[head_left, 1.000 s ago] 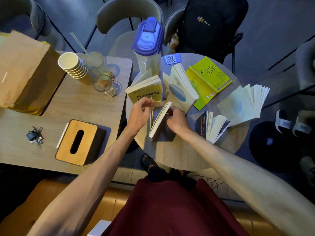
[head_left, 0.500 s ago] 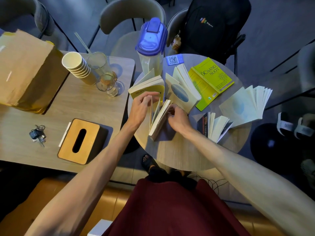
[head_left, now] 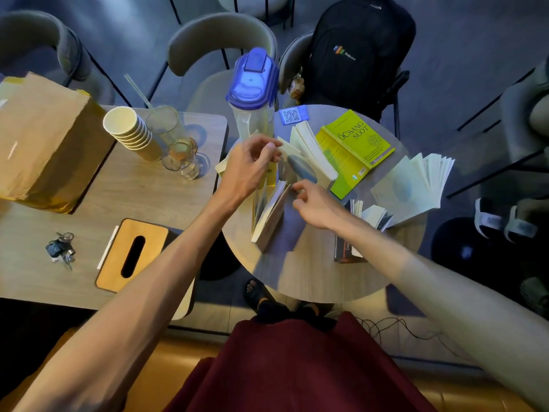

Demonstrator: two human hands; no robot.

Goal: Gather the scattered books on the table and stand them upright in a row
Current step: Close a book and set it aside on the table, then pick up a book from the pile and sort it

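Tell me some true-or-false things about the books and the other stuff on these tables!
1. The green book lies flat on the round table. True.
2. The pitcher has a red lid. False: its lid is blue.
3. The keys lie on the round table with the books. False: they lie on the other table, near the wooden tissue box.
4. A black backpack sits on a chair behind the round table. True.
5. The paper cups are spread out one by one. False: they are stacked inside each other.
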